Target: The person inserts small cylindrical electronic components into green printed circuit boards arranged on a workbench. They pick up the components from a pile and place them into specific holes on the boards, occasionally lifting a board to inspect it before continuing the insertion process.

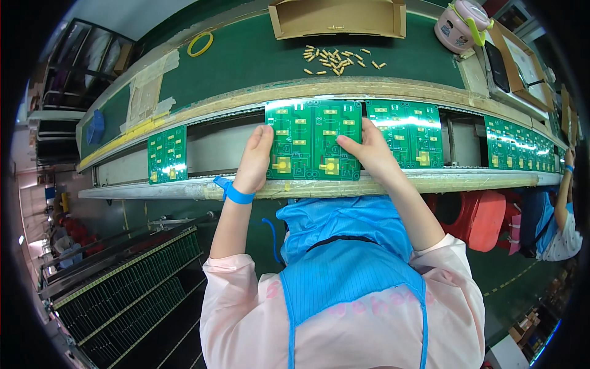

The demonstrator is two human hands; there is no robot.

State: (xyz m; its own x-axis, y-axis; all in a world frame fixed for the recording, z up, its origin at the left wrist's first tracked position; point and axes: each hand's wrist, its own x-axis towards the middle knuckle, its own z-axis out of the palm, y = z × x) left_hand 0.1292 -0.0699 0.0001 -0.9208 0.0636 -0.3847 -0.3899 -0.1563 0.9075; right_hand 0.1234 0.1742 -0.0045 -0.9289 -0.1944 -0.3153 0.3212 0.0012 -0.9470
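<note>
A green circuit board (314, 142) with tan and yellow parts on it sits in front of me over the conveyor rails. My left hand (255, 158) grips its left edge, thumb upright along the side and a blue band at the wrist. On the opposite edge is my right hand (373, 151), its thumb lying over the board's face and the other fingers mostly hidden. Close to the right hand lies a second green circuit board (409, 134) on the rails. Another circuit board (167, 155) rests farther left.
Beyond the rails, loose tan cylindrical parts (335, 60) are scattered on the green bench before an open cardboard box (338, 21). A tape roll (200, 43) lies left, a pink pot (461, 26) right. Board-filled racks (126, 295) stand lower left. A co-worker's arm (564, 190) reaches in at far right, near more boards (519, 144).
</note>
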